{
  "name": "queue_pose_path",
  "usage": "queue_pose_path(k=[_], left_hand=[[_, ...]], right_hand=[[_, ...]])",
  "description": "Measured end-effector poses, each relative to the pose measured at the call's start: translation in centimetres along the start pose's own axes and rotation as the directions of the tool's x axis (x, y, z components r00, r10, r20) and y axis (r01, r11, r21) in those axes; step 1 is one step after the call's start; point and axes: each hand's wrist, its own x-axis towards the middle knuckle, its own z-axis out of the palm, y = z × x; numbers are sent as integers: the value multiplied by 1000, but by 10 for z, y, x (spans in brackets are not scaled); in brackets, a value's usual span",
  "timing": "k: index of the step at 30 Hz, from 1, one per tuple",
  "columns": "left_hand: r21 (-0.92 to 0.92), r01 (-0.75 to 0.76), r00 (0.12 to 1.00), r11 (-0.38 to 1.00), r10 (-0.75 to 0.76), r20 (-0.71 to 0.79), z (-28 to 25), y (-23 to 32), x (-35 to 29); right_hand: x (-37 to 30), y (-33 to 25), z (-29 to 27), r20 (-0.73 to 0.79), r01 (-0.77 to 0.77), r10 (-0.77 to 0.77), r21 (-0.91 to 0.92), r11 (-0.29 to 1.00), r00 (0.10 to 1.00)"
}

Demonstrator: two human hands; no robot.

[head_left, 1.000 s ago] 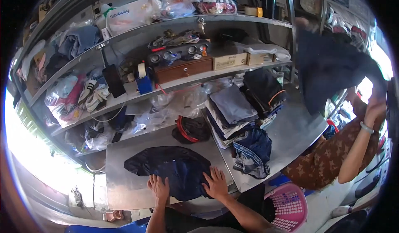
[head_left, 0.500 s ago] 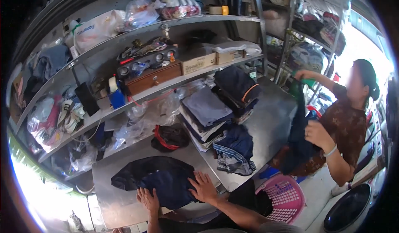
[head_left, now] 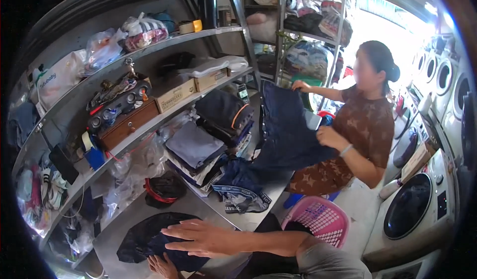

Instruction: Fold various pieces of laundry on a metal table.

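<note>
A dark navy and black garment (head_left: 136, 236) lies bunched and partly spread on the metal table in front of me. My left hand (head_left: 164, 267) rests on its near edge, fingers apart. Across the cloth reaches my right hand (head_left: 206, 238), fingers stretched out and palm down; whether it touches the fabric or hovers just over it I cannot tell. Part of the garment is hidden under this hand and forearm. Beyond it sits a black cap-like item with red trim (head_left: 165, 189). Crumpled dark blue underwear with patterned waistbands (head_left: 243, 187) lies to the right.
Folded clothes (head_left: 195, 147) are stacked on the metal table (head_left: 119, 219). Across from me a person (head_left: 365, 122) holds up a dark navy garment (head_left: 288, 130). A pink basket (head_left: 320, 217) stands below the table's right edge. Loaded shelves (head_left: 144, 122) line the back; washing machines (head_left: 412, 204) stand right.
My view has turned right. My right hand has moved left across the garment, while my left stays at its near edge. The other person has spread the navy garment wide between both hands.
</note>
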Motion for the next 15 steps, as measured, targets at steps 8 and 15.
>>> queue_pose_path(k=[8,15], left_hand=[[18,88,994,996,-89,64,22,-35,-16],[-36,-19,999,999,18,-40,22,-34,-13]], right_hand=[[0,-24,0,-464,279,358,843,461,810],[-59,44,140,224,-619,587,116,777,778]])
